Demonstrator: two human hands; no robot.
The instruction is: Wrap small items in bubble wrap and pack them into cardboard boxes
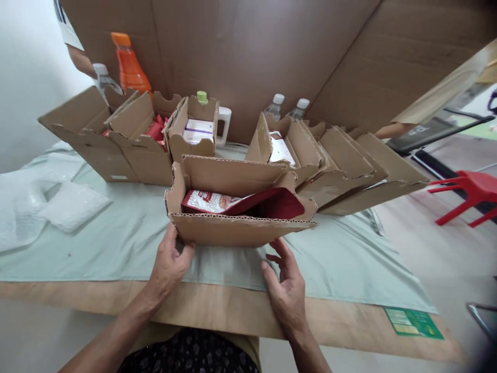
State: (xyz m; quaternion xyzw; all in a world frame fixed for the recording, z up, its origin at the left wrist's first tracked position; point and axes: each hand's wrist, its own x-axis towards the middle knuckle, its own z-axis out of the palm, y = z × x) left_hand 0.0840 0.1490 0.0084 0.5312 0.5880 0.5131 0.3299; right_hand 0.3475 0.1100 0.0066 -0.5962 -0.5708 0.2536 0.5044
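Note:
A cardboard box with an open top stands in front of me on the green cloth. Inside it lies a dark red pouch with a white and red printed part at its left. My left hand grips the box's lower left corner, thumb on the front face and fingers at the side. At the lower right of the box, my right hand has its fingers spread, the fingertips at the bottom edge and the thumb apart from the box.
More cardboard boxes line the back, with an orange bottle and clear bottles behind. Other boxes lean at the right. Clear plastic wrap lies left, a green card front right. A large cardboard panel rises behind; people's arms show beside it.

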